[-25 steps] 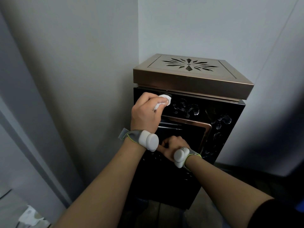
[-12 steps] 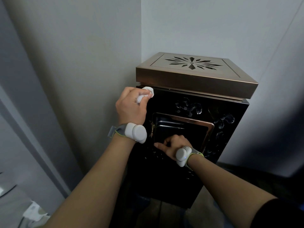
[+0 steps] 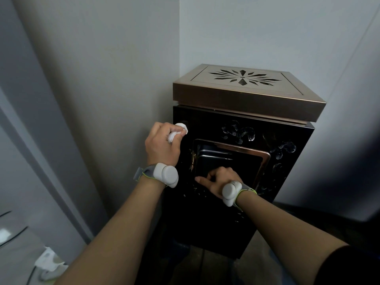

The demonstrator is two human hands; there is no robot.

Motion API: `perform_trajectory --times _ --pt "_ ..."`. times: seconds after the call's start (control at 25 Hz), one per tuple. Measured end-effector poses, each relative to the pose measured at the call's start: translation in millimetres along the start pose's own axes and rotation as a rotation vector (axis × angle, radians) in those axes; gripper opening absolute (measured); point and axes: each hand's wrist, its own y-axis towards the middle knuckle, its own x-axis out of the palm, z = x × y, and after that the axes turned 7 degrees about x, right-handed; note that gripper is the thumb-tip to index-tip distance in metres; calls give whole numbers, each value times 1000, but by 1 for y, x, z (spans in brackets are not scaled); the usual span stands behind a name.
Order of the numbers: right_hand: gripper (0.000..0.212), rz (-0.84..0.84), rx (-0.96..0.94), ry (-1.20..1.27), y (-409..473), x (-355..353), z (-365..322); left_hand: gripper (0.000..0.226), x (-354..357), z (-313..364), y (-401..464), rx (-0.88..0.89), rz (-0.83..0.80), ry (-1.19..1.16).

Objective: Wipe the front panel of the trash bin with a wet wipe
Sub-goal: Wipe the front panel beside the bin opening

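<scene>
In the head view, the left hand (image 3: 161, 144) has its fingers curled around a crumpled white wet wipe (image 3: 178, 132) and presses it against the black front panel (image 3: 216, 219) of the trash bin (image 3: 248, 99), at the upper left corner of that panel, just below the bronze lid (image 3: 236, 95). The wipe shows above and to the right of the knuckles, and it touches the panel very near its left edge, beside the grey wall (image 3: 92, 89). The right hand (image 3: 219, 179) is lower and to the right of the left hand; its fingers are bent over the lower edge of the opening (image 3: 228, 159) with the bronze frame, and the thumb lies straight, pointing left along the panel. It seems to steady the bin, but what the bent fingers hold inside the opening I cannot tell. Both wrists carry a white band device. To the right of the left hand, past the opening, pale decorative marks (image 3: 239, 131) show on the glossy surface; I cannot tell if some of them are dirt. By my judgement the wiping is at an early or middle stage: the wipe is in contact only with the top left corner, and nothing in the picture shows which parts are already clean. The part under and to the right of the right hand, and the whole lower half of the panel, probably wait for the wipe.
</scene>
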Motion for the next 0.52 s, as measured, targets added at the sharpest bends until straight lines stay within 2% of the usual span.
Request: perform_trajectory --times 0.12,0.52 --pt "54 -16 -13 -5 -1 0 0 7 1 -4 -6 6 -3 4" --pt "63 51 -12 -4 1 4 0 5 3 3 -13 5 -9 7"
